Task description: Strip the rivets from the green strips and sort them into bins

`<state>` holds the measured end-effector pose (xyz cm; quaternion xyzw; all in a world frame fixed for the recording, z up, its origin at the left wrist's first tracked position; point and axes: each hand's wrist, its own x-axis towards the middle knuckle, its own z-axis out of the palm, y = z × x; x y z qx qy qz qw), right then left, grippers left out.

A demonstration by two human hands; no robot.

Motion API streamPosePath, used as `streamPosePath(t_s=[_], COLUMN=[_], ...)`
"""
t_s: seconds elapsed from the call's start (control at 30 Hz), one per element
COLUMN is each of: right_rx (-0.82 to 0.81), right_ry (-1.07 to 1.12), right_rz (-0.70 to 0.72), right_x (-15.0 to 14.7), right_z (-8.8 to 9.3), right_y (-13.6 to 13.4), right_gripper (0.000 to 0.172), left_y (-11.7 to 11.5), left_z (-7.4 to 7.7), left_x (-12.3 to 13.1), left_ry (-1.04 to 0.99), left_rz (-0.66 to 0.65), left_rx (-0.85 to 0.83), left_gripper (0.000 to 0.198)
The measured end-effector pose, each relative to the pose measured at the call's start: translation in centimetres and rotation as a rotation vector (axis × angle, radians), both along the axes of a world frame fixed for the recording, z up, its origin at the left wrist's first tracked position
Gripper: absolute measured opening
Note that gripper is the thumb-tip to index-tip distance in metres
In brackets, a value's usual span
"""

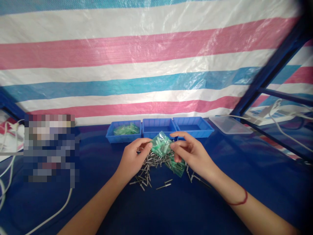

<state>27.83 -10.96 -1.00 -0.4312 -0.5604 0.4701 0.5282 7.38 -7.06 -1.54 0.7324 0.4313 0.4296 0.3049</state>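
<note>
Between my hands, above the pile, is a small clear green plastic bag [161,145] with pale pieces showing inside. My left hand [134,156] pinches its left edge between thumb and fingers. My right hand [192,151] grips the right corner with thumb and finger, its index finger raised. Beneath lies a heap of metal pop rivets [156,160], partly hidden by the bag and hands. A second green bag [179,168] rests on the right side of the heap, under my right hand. A few loose rivets [164,186] lie in front.
Three blue trays stand in a row behind the heap: a left tray [123,139] with green bags [126,129], a middle tray [158,122] and a right tray [195,134]. A clear plastic lid [231,125] lies at right. White cables [66,204] run along the left.
</note>
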Motion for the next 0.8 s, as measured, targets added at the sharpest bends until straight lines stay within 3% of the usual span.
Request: streamPosePath(t_s=[0.07,0.17,0.23,0.3,0.47,0.57,0.67,0.8], right_rx=[0.013,0.040,0.045,0.042,0.043,0.067,0.083,0.088], right_ry=[0.010,0.017,0.007,-0.003,-0.098,-0.444,-0.883,-1.197], right_rz=[0.009,-0.005,-0.028,-0.039,-0.047,0.116,0.299,0.259], right_x=[0.1,0.1,0.1,0.0,0.6,2.0,3.2,3.3], right_z=[0.0,-0.1,-0.1,-0.2,0.1,1.0,1.8,1.6], right_y=[0.0,0.0,0.1,0.1,0.2,0.0,-0.4,-0.9], right_gripper=[0.032,0.033,0.033,0.032,0.025,0.011,0.017,0.028], left_y=[1.0,3.1,4.7,5.9,7.0,6.6,6.0,4.6], left_z=[1.1,2.6,3.0,2.7,0.6,0.6,1.2,1.7], left_x=[-1.4,-4.6,-6.8,-8.5,-9.3,-8.6,-7.8,-6.0], left_ry=[0.056,0.045,0.182,0.362,0.700,0.705,0.669,0.578], left_rz=[0.164,0.549,0.723,0.722,0.508,0.518,0.538,0.449], left_rx=[0.159,0.384,0.534,0.588,0.373,0.372,0.435,0.530], left_gripper=[0.023,0.030,0.030,0.027,0.020,0.019,0.021,0.018])
